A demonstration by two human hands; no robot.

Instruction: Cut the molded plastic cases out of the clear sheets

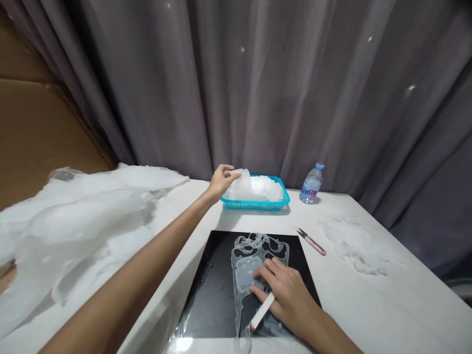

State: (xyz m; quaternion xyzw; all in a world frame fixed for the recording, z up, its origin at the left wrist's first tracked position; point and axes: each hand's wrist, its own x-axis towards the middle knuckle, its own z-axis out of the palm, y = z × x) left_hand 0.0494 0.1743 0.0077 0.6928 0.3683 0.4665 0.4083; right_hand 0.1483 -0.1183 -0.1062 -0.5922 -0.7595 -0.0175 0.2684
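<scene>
My left hand (220, 181) reaches out to the turquoise basket (258, 202) at the back of the table, fingers closed on a clear plastic piece (240, 175) at the top of the pile inside it. My right hand (285, 295) rests on a translucent plastic part (248, 268) lying on a black mat (217, 295) near the front edge. Its fingers press the part flat, and a white pen-like tool (262, 310) with a reddish tip is held under the thumb.
A heap of translucent plastic sheets (73, 231) covers the table's left side. Small pink snips (312, 241) lie right of the mat, with thin plastic scraps (354, 246) beyond. A water bottle (311, 184) stands beside the basket. Grey curtains hang behind.
</scene>
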